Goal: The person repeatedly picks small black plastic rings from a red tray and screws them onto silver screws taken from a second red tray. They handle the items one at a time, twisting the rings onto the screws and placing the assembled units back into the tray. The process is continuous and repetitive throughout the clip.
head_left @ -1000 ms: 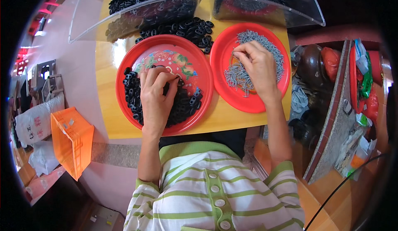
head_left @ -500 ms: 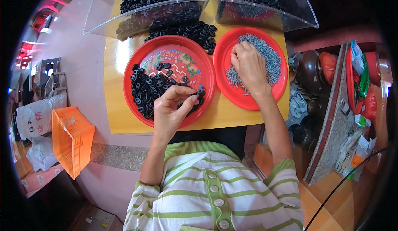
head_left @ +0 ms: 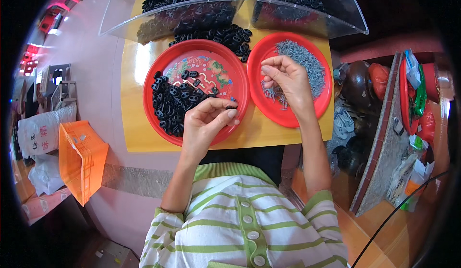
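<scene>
My left hand is over the near right part of a red patterned tray, pinching a small black plastic piece between thumb and fingertips. Many like it, oval black pieces with two holes, lie heaped on the tray's left side. To the right, my right hand hovers above the left part of a red plate. Its thumb and fingers are pressed together; whatever they hold is too small to make out. Small grey screws cover much of that plate.
Two clear plastic bins full of black pieces stand at the far side of the yellow table. More loose black pieces spill in front of them. An orange crate is at the left, and a cluttered shelf at the right.
My right hand has lifted off the screws and turned, moving slightly left with its fingers pinched. The left hand has shifted a little to the right, still pinching the black piece.
</scene>
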A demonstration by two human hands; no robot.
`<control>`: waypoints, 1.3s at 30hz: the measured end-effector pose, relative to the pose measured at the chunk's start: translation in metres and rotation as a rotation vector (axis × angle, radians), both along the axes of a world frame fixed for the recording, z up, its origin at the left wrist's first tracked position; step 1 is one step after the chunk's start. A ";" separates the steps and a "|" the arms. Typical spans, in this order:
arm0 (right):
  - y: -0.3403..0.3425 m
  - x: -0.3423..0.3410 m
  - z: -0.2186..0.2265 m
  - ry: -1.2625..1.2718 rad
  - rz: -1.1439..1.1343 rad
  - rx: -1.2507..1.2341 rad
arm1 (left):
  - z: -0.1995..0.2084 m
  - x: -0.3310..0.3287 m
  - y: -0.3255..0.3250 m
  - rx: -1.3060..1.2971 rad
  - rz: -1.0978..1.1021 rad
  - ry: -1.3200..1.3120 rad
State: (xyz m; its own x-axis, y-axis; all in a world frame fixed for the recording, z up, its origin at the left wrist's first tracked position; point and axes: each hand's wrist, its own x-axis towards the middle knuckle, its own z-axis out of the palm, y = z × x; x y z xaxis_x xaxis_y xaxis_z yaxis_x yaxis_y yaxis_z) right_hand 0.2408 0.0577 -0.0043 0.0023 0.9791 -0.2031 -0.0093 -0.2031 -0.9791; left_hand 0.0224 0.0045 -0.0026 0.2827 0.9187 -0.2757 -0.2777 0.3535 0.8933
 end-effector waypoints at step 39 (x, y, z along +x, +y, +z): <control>-0.053 -0.059 0.005 0.449 0.109 0.082 | 0.010 -0.007 0.002 -0.104 -0.004 -0.212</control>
State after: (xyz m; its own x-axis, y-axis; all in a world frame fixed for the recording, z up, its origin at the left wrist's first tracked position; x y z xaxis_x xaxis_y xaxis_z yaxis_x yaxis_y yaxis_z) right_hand 0.1817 0.0049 0.0009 -0.1719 0.9816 -0.0827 -0.4188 -0.1488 -0.8958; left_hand 0.0157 0.0070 0.0074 0.3479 0.8873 -0.3027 -0.4537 0.4419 0.7739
